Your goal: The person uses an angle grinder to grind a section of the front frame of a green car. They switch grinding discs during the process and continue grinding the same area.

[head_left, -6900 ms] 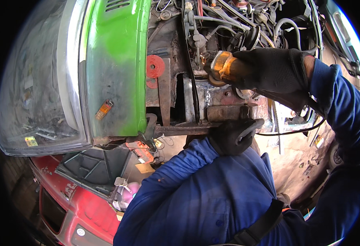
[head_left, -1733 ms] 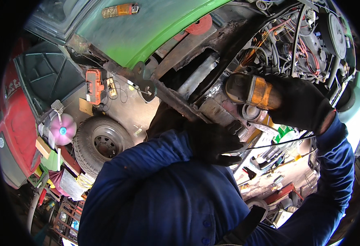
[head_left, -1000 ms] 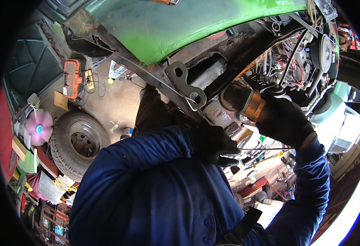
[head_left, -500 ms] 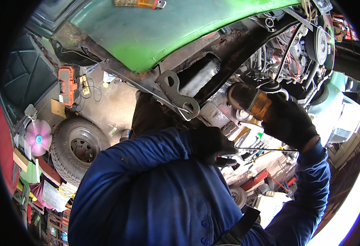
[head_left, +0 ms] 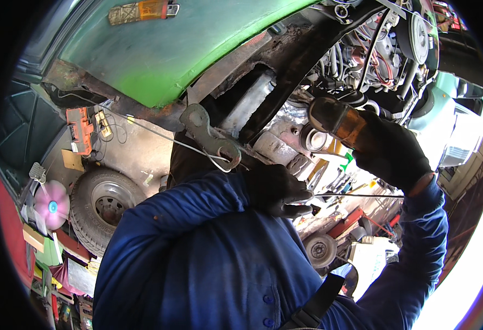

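My right hand (head_left: 387, 148), in a black glove, is closed around a grey and orange power grinder (head_left: 335, 118). The tool's head sits against the rusty metal frame (head_left: 277, 137) under a green car body panel (head_left: 197, 49). My left hand (head_left: 277, 190), also gloved in black, is curled just below that frame, beside a rusty hooked bracket (head_left: 208, 135). Whether its fingers hold anything is hidden. A thin wire (head_left: 159, 135) runs across the frame to the bracket. My blue sleeves fill the lower part of the view.
The open engine bay (head_left: 384, 44) with hoses and a pulley lies behind the grinder. On the ground are a loose tyre (head_left: 101, 206), a pink fan (head_left: 51, 206), an orange device (head_left: 79, 129) and a small wheel (head_left: 319, 250).
My head has turned, so the car swung from upright to slanting overhead. The grinder stays in my right hand at the frame, and my left hand has stayed just below it.
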The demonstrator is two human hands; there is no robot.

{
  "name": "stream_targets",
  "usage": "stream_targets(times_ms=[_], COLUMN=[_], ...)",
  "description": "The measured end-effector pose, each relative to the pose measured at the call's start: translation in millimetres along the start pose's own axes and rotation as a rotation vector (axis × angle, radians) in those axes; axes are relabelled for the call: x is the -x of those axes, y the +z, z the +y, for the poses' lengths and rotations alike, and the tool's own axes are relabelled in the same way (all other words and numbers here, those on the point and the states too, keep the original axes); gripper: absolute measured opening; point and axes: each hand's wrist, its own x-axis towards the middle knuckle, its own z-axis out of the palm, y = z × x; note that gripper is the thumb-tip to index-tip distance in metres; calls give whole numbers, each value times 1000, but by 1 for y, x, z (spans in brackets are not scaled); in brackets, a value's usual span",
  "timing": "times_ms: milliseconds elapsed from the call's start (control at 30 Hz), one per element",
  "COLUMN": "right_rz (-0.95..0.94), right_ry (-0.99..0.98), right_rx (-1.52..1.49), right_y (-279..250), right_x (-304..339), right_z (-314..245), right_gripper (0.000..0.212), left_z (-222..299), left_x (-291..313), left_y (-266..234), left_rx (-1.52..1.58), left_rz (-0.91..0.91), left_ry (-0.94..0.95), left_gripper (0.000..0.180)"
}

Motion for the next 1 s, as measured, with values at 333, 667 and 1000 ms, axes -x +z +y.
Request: stream_targets(times_ms=[333, 667, 1000], right_rz=[-79, -20, 47], right_ry=[101, -53, 2], right_rx=[69, 57, 120], right_y=[0, -6, 21], right_x=[-34, -44, -69], right_z=[4, 7, 20], right_gripper=[81, 80, 76], left_z=[1, -1, -3], left_x=[-3, -1, 0], left_y=[-6, -3, -2], left_rx=[-13, -7, 20], left_rz=[-36, -27, -38], left_ry=[-6, -6, -55], left_gripper=[30, 30, 36])
